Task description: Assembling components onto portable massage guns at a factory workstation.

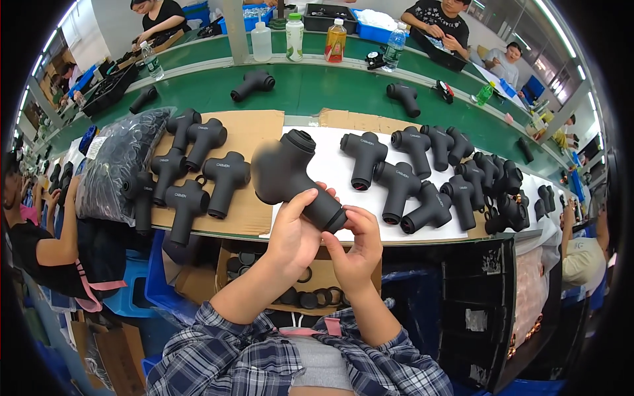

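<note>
A dark grey massage gun [290,177] is held up tilted over the front edge of the table, its handle pointing down and to the right. My left hand [292,232] is wrapped round the handle from below. At the handle's lower end, my right hand [357,254] pinches the rim between thumb and fingers. The left end of the gun's head looks smeared. On brown cardboard [264,132] to the left lie several more massage guns [226,178], and others [399,186] rest on a white sheet [327,153] to the right.
A green conveyor belt [317,89] runs behind, carrying a few massage guns [253,84]. Bottles [335,41] stand along the far ledge. A bagged black bundle [125,165] sits at left. Below the edge is an open box [264,307] of black rings and caps. Co-workers sit opposite and alongside.
</note>
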Demonstrator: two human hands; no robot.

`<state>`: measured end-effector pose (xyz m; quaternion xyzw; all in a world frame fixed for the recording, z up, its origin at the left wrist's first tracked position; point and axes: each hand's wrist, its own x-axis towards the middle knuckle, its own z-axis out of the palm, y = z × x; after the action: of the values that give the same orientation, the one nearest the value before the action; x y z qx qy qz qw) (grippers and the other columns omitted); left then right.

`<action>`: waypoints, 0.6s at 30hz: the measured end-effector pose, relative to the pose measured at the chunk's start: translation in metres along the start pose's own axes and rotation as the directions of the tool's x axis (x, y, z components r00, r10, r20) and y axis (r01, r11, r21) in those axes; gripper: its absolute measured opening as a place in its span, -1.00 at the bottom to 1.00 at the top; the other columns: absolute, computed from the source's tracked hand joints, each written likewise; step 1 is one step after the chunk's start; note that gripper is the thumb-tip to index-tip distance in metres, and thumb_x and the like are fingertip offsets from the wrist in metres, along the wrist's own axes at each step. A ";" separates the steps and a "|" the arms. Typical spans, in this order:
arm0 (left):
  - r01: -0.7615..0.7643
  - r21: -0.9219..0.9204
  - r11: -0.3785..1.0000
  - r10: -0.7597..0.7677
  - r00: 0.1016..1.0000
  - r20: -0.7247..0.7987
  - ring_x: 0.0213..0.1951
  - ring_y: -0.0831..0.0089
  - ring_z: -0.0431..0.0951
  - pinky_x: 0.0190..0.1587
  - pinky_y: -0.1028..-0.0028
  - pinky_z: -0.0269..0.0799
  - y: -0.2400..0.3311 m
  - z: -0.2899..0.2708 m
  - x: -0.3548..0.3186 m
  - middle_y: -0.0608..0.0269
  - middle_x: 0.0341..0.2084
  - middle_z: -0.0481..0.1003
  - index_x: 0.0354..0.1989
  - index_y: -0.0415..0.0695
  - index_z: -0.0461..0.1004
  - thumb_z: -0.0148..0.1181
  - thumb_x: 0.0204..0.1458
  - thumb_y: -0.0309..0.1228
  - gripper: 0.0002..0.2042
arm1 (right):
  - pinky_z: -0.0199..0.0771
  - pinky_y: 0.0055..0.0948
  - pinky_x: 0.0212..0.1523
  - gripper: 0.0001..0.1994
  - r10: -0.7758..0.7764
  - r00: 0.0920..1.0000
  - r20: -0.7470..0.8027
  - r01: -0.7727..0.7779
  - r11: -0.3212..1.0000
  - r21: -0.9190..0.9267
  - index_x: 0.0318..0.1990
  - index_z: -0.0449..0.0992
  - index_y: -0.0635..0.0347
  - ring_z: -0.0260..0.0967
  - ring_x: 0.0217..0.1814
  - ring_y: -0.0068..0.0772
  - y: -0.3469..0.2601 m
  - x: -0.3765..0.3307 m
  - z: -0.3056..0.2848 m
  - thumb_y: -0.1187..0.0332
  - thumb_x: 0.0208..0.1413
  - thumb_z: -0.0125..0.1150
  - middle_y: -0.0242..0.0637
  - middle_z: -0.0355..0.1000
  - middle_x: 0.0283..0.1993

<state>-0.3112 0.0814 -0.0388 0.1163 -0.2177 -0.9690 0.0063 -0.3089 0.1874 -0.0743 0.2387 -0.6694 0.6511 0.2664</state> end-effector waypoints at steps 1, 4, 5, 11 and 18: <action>-0.001 -0.001 1.000 0.001 1.000 -0.001 -0.17 0.37 0.35 -0.07 0.36 0.31 0.001 0.000 0.000 0.14 -0.31 0.34 -0.22 -0.28 0.26 0.02 -0.04 -0.47 -0.78 | 0.41 -0.50 -0.29 -0.59 0.013 1.000 -0.013 -0.012 1.000 0.024 -0.17 0.35 0.32 0.36 -0.29 -0.32 0.001 0.000 0.001 0.50 -0.24 0.32 -0.07 0.31 -0.17; -0.007 -0.018 1.000 0.007 1.000 0.029 -0.16 0.37 0.34 -0.07 0.36 0.31 0.004 0.000 0.001 0.14 -0.30 0.33 -0.22 -0.27 0.26 0.02 -0.06 -0.49 -0.78 | 0.42 -0.50 -0.30 -0.59 -0.004 1.000 0.005 0.004 1.000 0.011 -0.17 0.34 0.32 0.37 -0.30 -0.31 0.004 0.000 0.002 0.50 -0.25 0.33 -0.05 0.32 -0.16; -0.006 -0.019 1.000 0.007 1.000 0.027 -0.16 0.37 0.34 -0.07 0.36 0.31 0.005 0.000 0.000 0.14 -0.30 0.33 -0.22 -0.27 0.26 0.02 -0.06 -0.49 -0.78 | 0.43 -0.49 -0.31 -0.58 -0.013 1.000 0.013 0.013 1.000 0.003 -0.17 0.33 0.32 0.37 -0.31 -0.30 0.004 0.000 0.002 0.50 -0.25 0.33 -0.04 0.32 -0.15; -0.016 -0.016 1.000 0.017 0.998 0.062 -0.17 0.38 0.34 -0.08 0.35 0.32 0.005 -0.003 0.001 0.18 -0.31 0.32 -0.23 -0.24 0.26 0.02 -0.09 -0.51 -0.78 | 0.42 -0.51 -0.32 -0.59 -0.102 0.994 0.030 0.104 0.992 -0.077 -0.17 0.33 0.33 0.37 -0.31 -0.29 0.007 0.002 0.004 0.49 -0.24 0.33 -0.03 0.34 -0.17; -0.105 0.110 0.988 0.091 0.988 0.125 -0.18 0.37 0.33 -0.21 0.24 0.39 0.004 -0.011 0.005 0.20 -0.33 0.33 -0.19 -0.18 0.25 0.02 -0.11 -0.40 -0.72 | 0.42 -0.52 -0.35 -0.60 -0.088 0.988 0.126 0.099 0.991 -0.084 -0.18 0.34 0.35 0.37 -0.32 -0.29 0.005 0.007 0.000 0.48 -0.23 0.32 -0.02 0.36 -0.20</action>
<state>-0.3140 0.0727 -0.0477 0.0474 -0.2791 -0.9585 0.0340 -0.3171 0.1875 -0.0731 0.2970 -0.7012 0.5912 0.2659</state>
